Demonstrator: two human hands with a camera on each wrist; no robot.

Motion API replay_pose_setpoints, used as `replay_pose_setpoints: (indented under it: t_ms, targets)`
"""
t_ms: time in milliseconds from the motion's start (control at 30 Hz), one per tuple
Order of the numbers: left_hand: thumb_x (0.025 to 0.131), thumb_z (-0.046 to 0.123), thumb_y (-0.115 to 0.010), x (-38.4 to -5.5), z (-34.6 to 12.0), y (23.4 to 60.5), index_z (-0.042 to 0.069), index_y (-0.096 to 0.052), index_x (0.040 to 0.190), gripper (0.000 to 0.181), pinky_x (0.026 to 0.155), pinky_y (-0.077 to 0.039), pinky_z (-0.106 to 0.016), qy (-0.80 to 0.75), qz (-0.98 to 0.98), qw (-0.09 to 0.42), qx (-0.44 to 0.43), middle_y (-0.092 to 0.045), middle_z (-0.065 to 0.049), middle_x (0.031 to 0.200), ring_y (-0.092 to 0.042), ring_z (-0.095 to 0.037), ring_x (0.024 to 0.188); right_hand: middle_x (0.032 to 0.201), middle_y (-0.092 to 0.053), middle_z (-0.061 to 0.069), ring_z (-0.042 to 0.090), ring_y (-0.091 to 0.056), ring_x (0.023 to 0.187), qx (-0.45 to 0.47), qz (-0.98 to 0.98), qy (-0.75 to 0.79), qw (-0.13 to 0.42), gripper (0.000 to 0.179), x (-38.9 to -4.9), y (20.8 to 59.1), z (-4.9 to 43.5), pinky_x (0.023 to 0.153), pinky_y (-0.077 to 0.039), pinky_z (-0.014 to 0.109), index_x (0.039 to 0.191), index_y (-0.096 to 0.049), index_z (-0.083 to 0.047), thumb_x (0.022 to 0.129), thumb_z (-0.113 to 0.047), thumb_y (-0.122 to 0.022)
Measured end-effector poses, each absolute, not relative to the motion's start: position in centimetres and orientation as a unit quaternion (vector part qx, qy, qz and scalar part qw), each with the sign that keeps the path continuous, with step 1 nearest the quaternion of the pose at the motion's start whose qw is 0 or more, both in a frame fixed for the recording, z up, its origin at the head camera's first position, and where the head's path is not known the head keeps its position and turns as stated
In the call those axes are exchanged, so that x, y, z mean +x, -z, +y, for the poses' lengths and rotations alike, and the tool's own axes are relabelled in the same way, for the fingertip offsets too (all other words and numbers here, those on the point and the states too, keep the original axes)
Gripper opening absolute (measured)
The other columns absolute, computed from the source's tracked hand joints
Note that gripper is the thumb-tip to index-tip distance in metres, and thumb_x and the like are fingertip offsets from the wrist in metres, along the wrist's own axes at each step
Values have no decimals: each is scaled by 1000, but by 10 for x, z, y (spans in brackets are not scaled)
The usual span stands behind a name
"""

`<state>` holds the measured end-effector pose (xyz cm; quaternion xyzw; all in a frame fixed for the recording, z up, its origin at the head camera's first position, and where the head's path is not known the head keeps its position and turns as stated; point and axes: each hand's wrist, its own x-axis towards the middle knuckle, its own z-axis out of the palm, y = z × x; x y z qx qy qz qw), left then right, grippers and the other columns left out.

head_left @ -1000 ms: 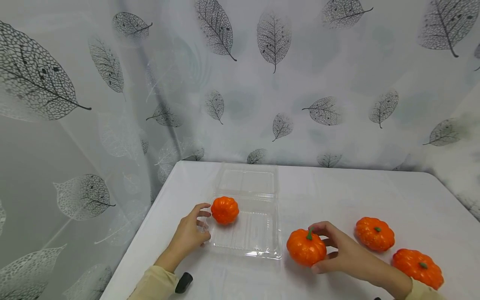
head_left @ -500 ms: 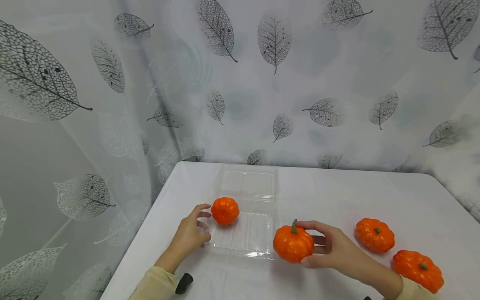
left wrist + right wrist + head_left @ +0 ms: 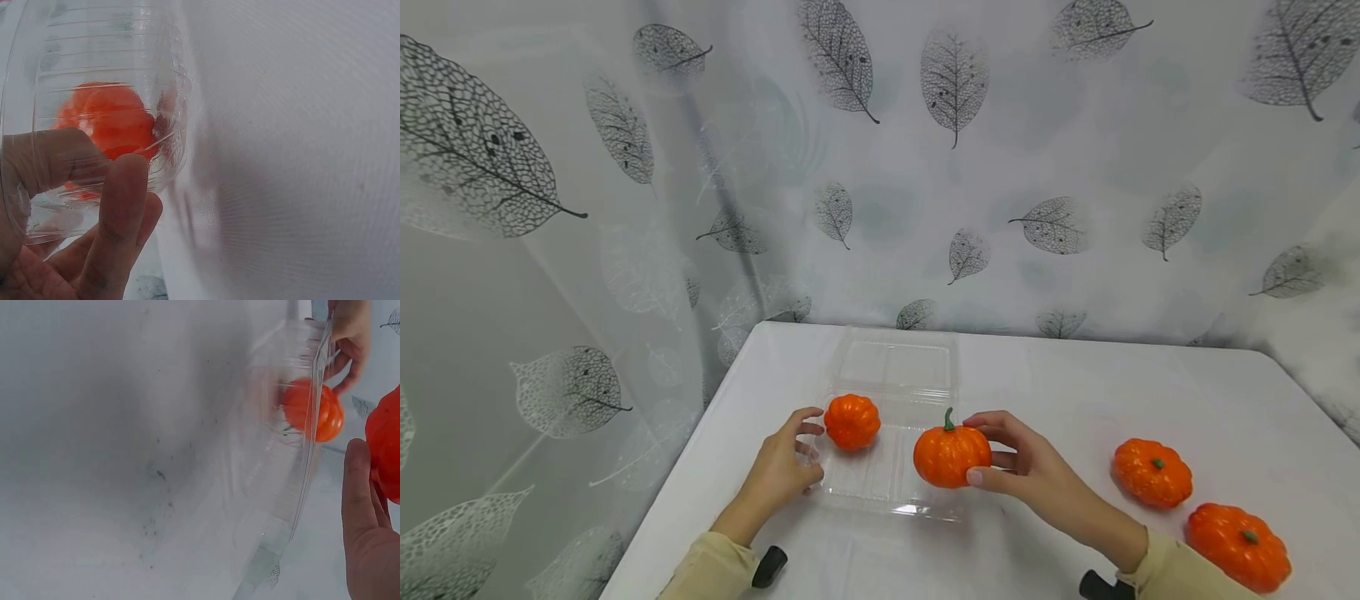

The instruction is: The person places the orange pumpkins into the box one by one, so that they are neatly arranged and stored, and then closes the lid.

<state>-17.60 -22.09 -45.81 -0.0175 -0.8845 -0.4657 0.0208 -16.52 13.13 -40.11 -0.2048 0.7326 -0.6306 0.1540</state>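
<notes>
A clear plastic clamshell box [image 3: 880, 492] lies open on the white table, its lid flat behind it. One small orange pumpkin [image 3: 851, 422] [image 3: 109, 125] [image 3: 311, 409] sits in the box's left half. My left hand [image 3: 786, 467] grips the box's left corner, with the thumb inside the wall and the fingers [image 3: 122, 206] outside. My right hand [image 3: 1011, 462] holds a second pumpkin [image 3: 951, 454] [image 3: 384, 444] with a green stem just above the box's right half.
Two more orange pumpkins [image 3: 1152, 472] [image 3: 1238, 546] lie on the table [image 3: 1075, 392] at the right. A leaf-patterned curtain [image 3: 925, 167] hangs behind and to the left. The table's left edge runs close to the box.
My right hand has carried the stemmed pumpkin left from the bare table to over the box's right half. The left hand and the first pumpkin have stayed put.
</notes>
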Motion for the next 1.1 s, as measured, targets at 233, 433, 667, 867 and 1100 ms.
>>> replay_pose_setpoints:
  t_ms: [233,433,667,867,1100]
  targets:
    - [68,-14,-72,-176,-221,458,14,-51,138,78,48,-57,-30,468,-883,18,-18,-65,-15,123,-61,-24,84,138,-47,24,34,-68,105,-208,725,646,118,48,-174,402,116,86,-59,36,138,-46,-1,97,-14,-67]
    - [68,-15,-72,-176,-222,458,14,-51,138,78,48,-56,-30,471,-882,24,-19,-65,-16,123,-61,-24,84,132,-51,21,34,-67,105,-223,727,644,88,42,-186,407,105,88,-58,34,138,-47,-4,100,-16,-63]
    - [68,-14,-72,-174,-223,458,12,-50,139,78,48,-56,-30,465,-885,24,-22,-65,-17,123,-61,-25,84,125,-63,12,29,-63,111,-227,768,597,47,36,-196,415,93,91,-56,33,132,-54,-13,100,-24,-65]
    - [68,-14,-73,-174,-223,459,12,-50,139,78,48,-56,-30,461,-887,24,-22,-65,-17,123,-61,-24,85,122,-68,-3,22,-60,115,-218,824,523,17,41,-201,421,82,98,-49,52,130,-55,-23,96,-42,-67]
    - [68,-14,-72,-174,-223,458,13,-51,138,78,48,-56,-29,462,-886,23,-24,-65,-17,123,-62,-25,85,117,-70,-4,24,-62,113,-224,880,419,-23,47,-206,429,76,93,-50,50,128,-58,-25,94,-57,-63]
